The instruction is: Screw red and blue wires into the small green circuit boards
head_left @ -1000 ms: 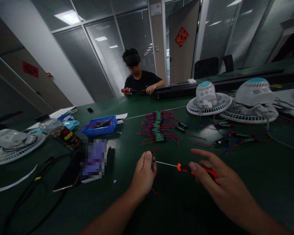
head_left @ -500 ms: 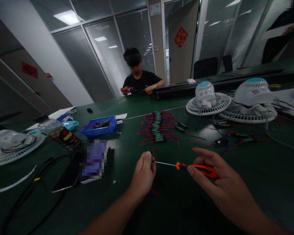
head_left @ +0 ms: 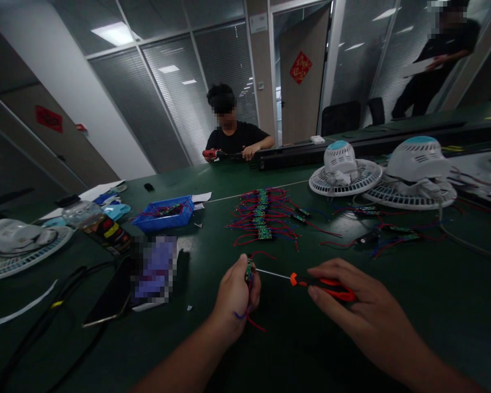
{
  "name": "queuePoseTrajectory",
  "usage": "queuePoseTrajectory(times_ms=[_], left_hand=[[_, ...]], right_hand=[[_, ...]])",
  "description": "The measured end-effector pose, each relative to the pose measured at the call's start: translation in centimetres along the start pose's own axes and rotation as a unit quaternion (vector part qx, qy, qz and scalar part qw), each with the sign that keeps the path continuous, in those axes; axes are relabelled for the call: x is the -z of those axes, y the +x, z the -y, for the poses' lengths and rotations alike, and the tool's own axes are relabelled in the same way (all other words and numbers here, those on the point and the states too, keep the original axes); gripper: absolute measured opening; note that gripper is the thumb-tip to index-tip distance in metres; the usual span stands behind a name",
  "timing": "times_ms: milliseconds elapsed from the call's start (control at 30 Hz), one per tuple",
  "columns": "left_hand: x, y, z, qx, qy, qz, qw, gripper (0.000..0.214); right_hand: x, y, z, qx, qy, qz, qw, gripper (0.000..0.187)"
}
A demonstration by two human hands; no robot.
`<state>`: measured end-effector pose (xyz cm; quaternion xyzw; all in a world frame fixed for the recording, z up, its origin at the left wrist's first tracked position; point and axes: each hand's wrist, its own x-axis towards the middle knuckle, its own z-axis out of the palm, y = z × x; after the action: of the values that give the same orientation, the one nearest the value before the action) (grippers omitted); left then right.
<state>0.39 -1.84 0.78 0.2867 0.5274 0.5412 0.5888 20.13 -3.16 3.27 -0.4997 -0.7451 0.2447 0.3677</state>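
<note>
Near the front edge of the surface [head_left: 413,284], the left hand [head_left: 234,297] pinches a small circuit board [head_left: 249,269] with red wires, while the right hand [head_left: 352,311] is closed on an orange screwdriver [head_left: 311,281] — tip at the board. Farther back lies a pile of wired boards [head_left: 264,215], then two white fans [head_left: 376,172] toward the far right edge.

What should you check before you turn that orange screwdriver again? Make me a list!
1. Left hand grips the small circuit board: ok.
2. Right hand holds the orange screwdriver: ok.
3. Screwdriver tip meets the board: ok; seated in a screw: cannot tell.
4. Red and blue wires out of the shaft's way: ok, they hang below the left hand.
5. Row of wired boards apart from the hands: ok.
</note>
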Motion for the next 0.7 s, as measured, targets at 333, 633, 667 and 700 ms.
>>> queuePoseTrajectory(times_ms=[333,633,667,700], left_hand=[[0.1,-0.1,0.0,0.063,-0.14,0.091,0.984,0.037],[-0.2,0.1,0.5,0.019,-0.13,0.05,0.99,0.041],[-0.2,0.1,0.6,0.015,-0.13,0.031,0.991,0.041],[-0.3,0.1,0.6,0.014,-0.136,0.008,0.991,0.041]], right_hand=[[0.3,0.8,-0.6,-0.207,0.204,0.008,0.957,0.038],[-1.8,1.9,3.1,-0.162,0.204,0.095,0.961,0.019],[-2.4,2.3,3.6,-0.134,0.169,0.107,0.97,0.016],[-3.1,2.8,4.1,-0.106,0.139,0.111,0.978,0.018]])
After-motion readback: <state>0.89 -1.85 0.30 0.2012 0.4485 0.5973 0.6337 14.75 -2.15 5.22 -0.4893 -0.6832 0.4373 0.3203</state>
